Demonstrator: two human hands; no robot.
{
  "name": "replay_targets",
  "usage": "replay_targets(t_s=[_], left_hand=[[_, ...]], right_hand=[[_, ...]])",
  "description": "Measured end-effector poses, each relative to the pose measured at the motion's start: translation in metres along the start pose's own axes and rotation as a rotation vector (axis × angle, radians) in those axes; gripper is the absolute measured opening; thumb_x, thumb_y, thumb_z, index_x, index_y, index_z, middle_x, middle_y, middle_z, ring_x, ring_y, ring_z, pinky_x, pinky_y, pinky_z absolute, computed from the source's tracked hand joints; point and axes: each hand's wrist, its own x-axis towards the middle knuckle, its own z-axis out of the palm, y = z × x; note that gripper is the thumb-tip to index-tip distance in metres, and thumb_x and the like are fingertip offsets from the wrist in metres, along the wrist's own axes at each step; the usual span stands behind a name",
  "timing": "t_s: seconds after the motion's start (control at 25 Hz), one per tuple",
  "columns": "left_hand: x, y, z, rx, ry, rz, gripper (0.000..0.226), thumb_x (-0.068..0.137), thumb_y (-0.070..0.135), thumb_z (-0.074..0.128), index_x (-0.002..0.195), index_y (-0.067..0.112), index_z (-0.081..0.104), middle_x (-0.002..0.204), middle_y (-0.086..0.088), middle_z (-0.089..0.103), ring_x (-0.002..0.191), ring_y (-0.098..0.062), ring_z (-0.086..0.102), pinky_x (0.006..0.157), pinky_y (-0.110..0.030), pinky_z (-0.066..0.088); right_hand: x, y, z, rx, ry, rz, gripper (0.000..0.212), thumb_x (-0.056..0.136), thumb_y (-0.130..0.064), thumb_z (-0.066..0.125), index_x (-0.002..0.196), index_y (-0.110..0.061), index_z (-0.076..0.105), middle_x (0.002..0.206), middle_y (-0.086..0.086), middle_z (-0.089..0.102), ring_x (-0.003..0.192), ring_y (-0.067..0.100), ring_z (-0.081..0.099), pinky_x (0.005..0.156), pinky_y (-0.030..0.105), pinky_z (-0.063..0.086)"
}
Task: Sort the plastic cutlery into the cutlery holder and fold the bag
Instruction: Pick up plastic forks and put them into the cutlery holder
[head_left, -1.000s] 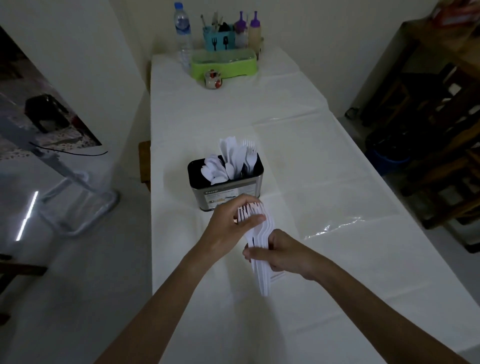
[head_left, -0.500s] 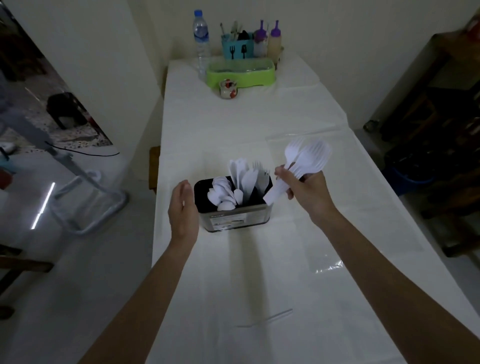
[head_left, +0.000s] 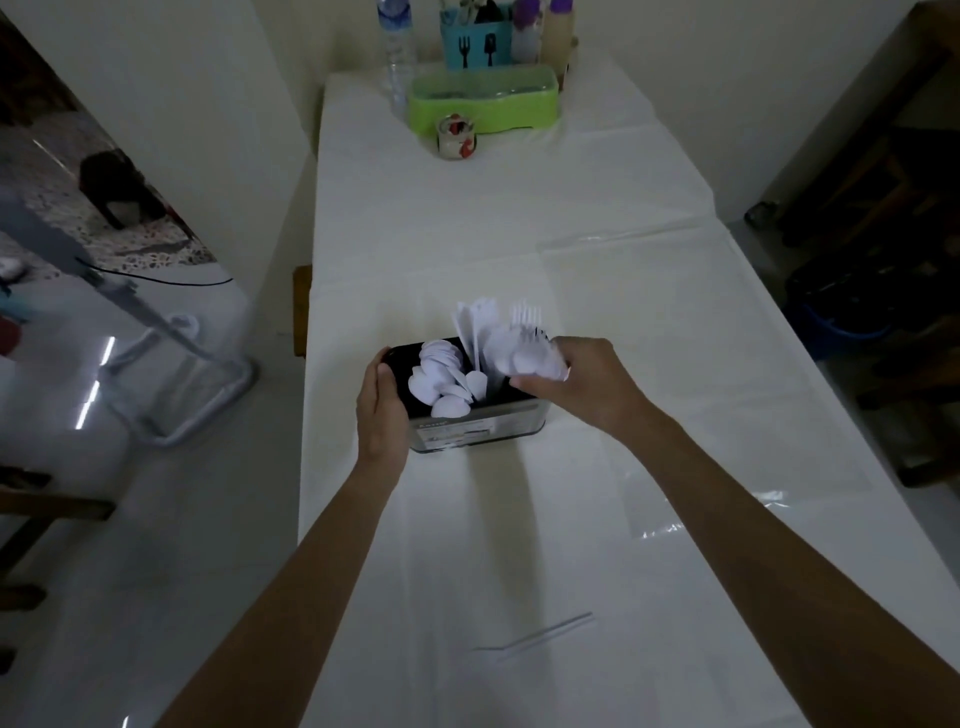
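As the view runs out along both bare forearms, a white tablecloth (head_left: 415, 597) is met first, smooth and matt. The clear plastic bag (head_left: 655, 531) is laid flat on it to the right, given away only by glossy creases.

Just beyond, the cutlery holder (head_left: 478, 431) is set mid-table: a rounded box, black inside, shiny metal outside, with a paper label on its near face. Its left end is gripped by the left hand (head_left: 382, 410), with the fingers pressed together along the outer wall and the thumb hooked at the rim.

White plastic spoons (head_left: 439, 376) are heaped bowl-up in the left compartment, and flat knives (head_left: 475, 325) are stood upright in the middle. Over the right compartment a bunch of white cutlery (head_left: 524, 358) is clutched by the right hand (head_left: 584, 384), fingers curled round it. Fork tines (head_left: 525, 313) are seen poking up behind. Forks or spoons in that bunch: it cannot be told through the blur.

Far down the table, a green tray (head_left: 483, 106), a small jar (head_left: 457, 137), a water bottle (head_left: 397, 62) and a blue utensil caddy (head_left: 475, 47) are gathered near the wall.
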Motion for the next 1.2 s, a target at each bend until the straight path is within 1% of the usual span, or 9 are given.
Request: replay_targets(t_s=[0.16, 0.36, 0.44, 0.52, 0.64, 0.72, 0.84, 0.96, 1.2], left_hand=[[0.001, -0.003, -0.007, 0.020, -0.059, 0.008, 0.039, 0.103, 0.021, 0.030, 0.135, 0.009, 0.047, 0.128, 0.000, 0.053, 0.116, -0.010, 0.049, 0.090, -0.008, 0.038], [-0.005, 0.003, -0.005, 0.057, -0.059, 0.019, 0.037, 0.103, 0.020, 0.029, 0.132, 0.008, 0.049, 0.118, 0.003, 0.053, 0.109, -0.008, 0.049, 0.068, 0.008, 0.037], [-0.006, 0.002, -0.004, 0.063, -0.059, 0.021, 0.037, 0.103, 0.020, 0.029, 0.133, 0.009, 0.049, 0.118, 0.004, 0.053, 0.109, -0.008, 0.048, 0.068, 0.008, 0.036], [-0.008, 0.000, -0.006, 0.058, -0.072, 0.022, 0.038, 0.103, 0.021, 0.029, 0.134, 0.011, 0.048, 0.121, 0.005, 0.053, 0.113, -0.007, 0.048, 0.072, 0.008, 0.036], [-0.015, -0.007, -0.013, 0.040, -0.110, 0.028, 0.040, 0.103, 0.022, 0.031, 0.140, 0.012, 0.043, 0.136, 0.006, 0.049, 0.124, -0.007, 0.045, 0.092, -0.002, 0.037], [-0.015, -0.012, -0.018, 0.028, -0.134, 0.012, 0.042, 0.102, 0.023, 0.033, 0.142, 0.012, 0.040, 0.143, 0.000, 0.046, 0.131, -0.012, 0.043, 0.108, -0.020, 0.034], [-0.008, -0.020, -0.024, 0.036, -0.183, -0.004, 0.043, 0.102, 0.027, 0.035, 0.142, 0.012, 0.040, 0.144, -0.003, 0.046, 0.132, -0.016, 0.044, 0.115, -0.034, 0.031], [-0.006, -0.022, -0.026, 0.003, -0.201, -0.034, 0.043, 0.101, 0.024, 0.039, 0.141, 0.009, 0.041, 0.142, -0.007, 0.048, 0.129, -0.020, 0.047, 0.112, -0.034, 0.035], [-0.004, -0.023, -0.026, -0.002, -0.212, -0.025, 0.042, 0.101, 0.022, 0.037, 0.141, 0.009, 0.040, 0.139, -0.008, 0.050, 0.123, -0.018, 0.051, 0.102, -0.023, 0.041]], right_hand=[[-0.002, -0.006, -0.008, -0.070, -0.029, -0.055, 0.027, 0.072, -0.021, 0.079, 0.095, -0.011, 0.070, 0.084, 0.005, 0.069, 0.061, 0.000, 0.057, 0.062, 0.007, 0.040], [-0.010, 0.004, 0.004, -0.090, 0.211, -0.220, 0.020, 0.080, -0.008, 0.069, 0.099, -0.009, 0.069, 0.090, 0.007, 0.068, 0.066, 0.011, 0.059, 0.063, 0.003, 0.039], [-0.009, 0.010, 0.009, -0.098, 0.288, -0.255, 0.017, 0.083, -0.005, 0.065, 0.099, -0.008, 0.070, 0.090, 0.008, 0.068, 0.070, 0.010, 0.058, 0.066, 0.009, 0.044], [-0.008, 0.014, 0.012, -0.111, 0.301, -0.268, 0.019, 0.083, -0.003, 0.063, 0.101, -0.005, 0.071, 0.093, 0.011, 0.069, 0.077, 0.016, 0.060, 0.072, 0.027, 0.053], [-0.016, 0.019, 0.013, -0.112, 0.247, -0.272, 0.030, 0.084, -0.006, 0.064, 0.114, -0.004, 0.065, 0.109, 0.012, 0.066, 0.097, 0.026, 0.061, 0.084, 0.039, 0.052], [-0.034, 0.024, 0.015, -0.089, 0.263, -0.234, 0.039, 0.086, -0.012, 0.064, 0.124, -0.002, 0.057, 0.122, 0.011, 0.060, 0.109, 0.023, 0.058, 0.093, 0.035, 0.049], [-0.081, 0.032, 0.024, -0.084, 0.280, -0.160, 0.045, 0.089, -0.020, 0.061, 0.130, -0.003, 0.052, 0.131, 0.010, 0.055, 0.118, 0.020, 0.053, 0.102, 0.026, 0.040], [-0.142, 0.039, 0.048, -0.111, 0.069, -0.158, 0.046, 0.091, -0.029, 0.054, 0.130, -0.005, 0.052, 0.131, 0.009, 0.055, 0.120, 0.019, 0.052, 0.104, 0.021, 0.036], [-0.217, 0.062, 0.101, -0.436, -0.450, -0.276, 0.054, 0.090, -0.044, 0.043, 0.129, -0.009, 0.054, 0.132, 0.008, 0.055, 0.123, 0.025, 0.051, 0.097, 0.036, 0.045]])
